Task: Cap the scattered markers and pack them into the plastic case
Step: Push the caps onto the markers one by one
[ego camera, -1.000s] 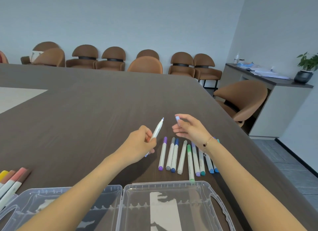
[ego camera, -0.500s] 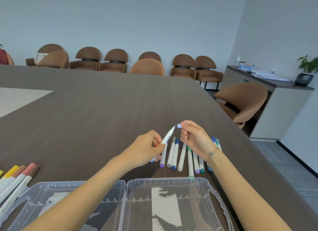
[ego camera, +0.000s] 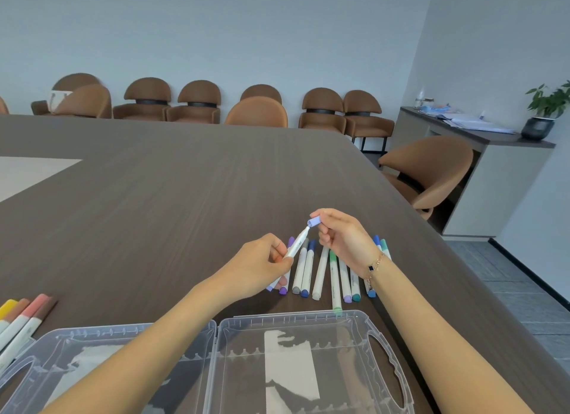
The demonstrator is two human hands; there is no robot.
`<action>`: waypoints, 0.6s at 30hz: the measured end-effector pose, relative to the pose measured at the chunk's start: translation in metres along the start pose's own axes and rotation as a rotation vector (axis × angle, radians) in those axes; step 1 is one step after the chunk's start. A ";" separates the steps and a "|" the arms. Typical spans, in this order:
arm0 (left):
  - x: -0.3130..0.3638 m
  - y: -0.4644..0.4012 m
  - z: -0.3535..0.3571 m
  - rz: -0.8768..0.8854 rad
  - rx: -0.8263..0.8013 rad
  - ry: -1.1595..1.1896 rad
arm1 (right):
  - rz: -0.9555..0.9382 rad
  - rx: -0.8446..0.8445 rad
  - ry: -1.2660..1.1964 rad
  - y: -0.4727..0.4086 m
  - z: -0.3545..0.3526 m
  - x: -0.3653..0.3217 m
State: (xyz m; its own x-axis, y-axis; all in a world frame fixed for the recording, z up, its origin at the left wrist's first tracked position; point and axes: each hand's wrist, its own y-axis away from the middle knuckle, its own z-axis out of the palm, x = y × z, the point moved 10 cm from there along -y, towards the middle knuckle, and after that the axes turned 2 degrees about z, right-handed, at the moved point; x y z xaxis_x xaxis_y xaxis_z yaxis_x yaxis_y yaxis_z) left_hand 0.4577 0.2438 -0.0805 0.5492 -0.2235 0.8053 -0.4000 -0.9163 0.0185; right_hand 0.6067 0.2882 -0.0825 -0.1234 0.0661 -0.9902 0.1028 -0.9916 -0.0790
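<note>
My left hand (ego camera: 262, 264) grips a white marker (ego camera: 296, 244) by its barrel, tip pointing up and right. My right hand (ego camera: 342, 238) pinches a lilac cap (ego camera: 314, 221) that touches the marker's tip. Beneath my hands a row of several capped markers (ego camera: 320, 271) lies on the dark wooden table (ego camera: 185, 197), with purple, blue, grey, green and teal ends. The clear plastic case (ego camera: 222, 330) lies open at the near edge, both halves flat, with no markers in it.
More markers (ego camera: 21, 318) with yellow, brown and pink caps lie at the left by the case. Brown chairs (ego camera: 256, 111) line the far side and one stands at the table's right edge. A sideboard with a plant (ego camera: 543, 111) is at the right.
Both hands have come together. The marker tip and the lilac cap were apart a second ago and now meet. The hands have shifted a little nearer the row of markers.
</note>
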 end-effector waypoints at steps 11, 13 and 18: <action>0.003 -0.001 0.001 -0.015 -0.008 -0.018 | -0.052 -0.070 0.232 0.002 0.007 -0.005; 0.001 -0.001 0.004 -0.055 -0.033 0.097 | -0.077 -0.055 0.365 0.003 0.011 -0.010; -0.009 0.006 0.018 -0.218 -0.131 0.605 | -0.128 0.058 0.347 0.004 0.012 -0.023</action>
State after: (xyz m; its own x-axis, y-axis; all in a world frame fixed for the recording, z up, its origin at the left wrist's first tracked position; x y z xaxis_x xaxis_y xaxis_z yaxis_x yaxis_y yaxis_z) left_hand 0.4635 0.2340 -0.0986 0.1339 0.2240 0.9653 -0.4334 -0.8628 0.2603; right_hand 0.5979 0.2816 -0.0581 0.2118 0.2144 -0.9535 0.0507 -0.9767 -0.2083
